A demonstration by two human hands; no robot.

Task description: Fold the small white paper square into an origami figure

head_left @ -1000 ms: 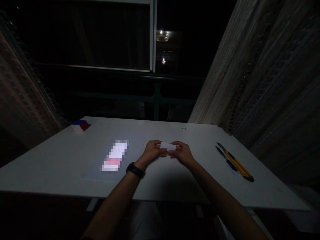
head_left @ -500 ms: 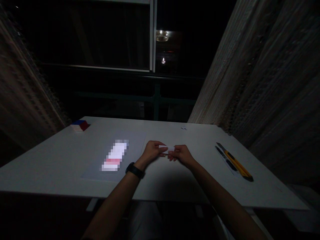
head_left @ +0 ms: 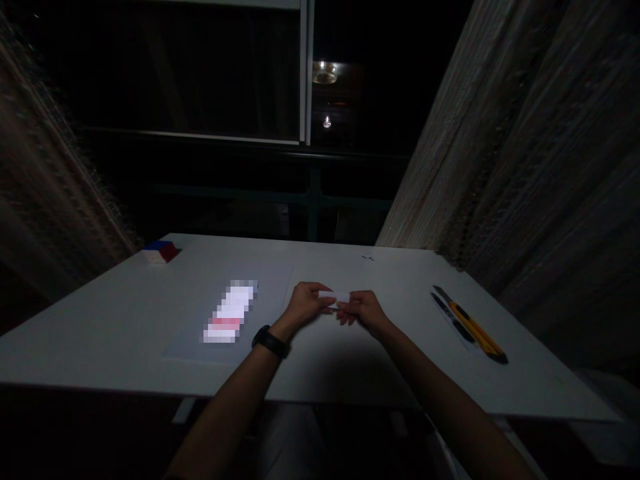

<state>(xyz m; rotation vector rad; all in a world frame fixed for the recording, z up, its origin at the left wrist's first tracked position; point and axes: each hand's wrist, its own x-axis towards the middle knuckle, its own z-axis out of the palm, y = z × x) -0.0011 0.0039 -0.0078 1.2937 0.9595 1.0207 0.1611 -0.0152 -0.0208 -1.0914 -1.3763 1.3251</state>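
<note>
Pinching too hard could crease the small white slip [head_left: 334, 296], which looks thin like paper, and an uneven tug from one side might tear it or pull it free. The left hand [head_left: 307, 301] and right hand [head_left: 367, 309] are close together, each gripping one end, thumbs toward each other, arms angled inward; the slip sits between them over the table [head_left: 125, 320].

A white desk [head_left: 410, 293] spans the lower half of the frame. At its far left corner sits a cube [head_left: 160, 252] showing blue, red and white. A pale sheet [head_left: 273, 287] lies flat left of centre. Tiny scraps [head_left: 368, 258] lie near the far edge, right of centre; at the right, a yellow-and-black cutter knife [head_left: 479, 332] lies slantwise beside a slim dark tool [head_left: 454, 319].
</note>
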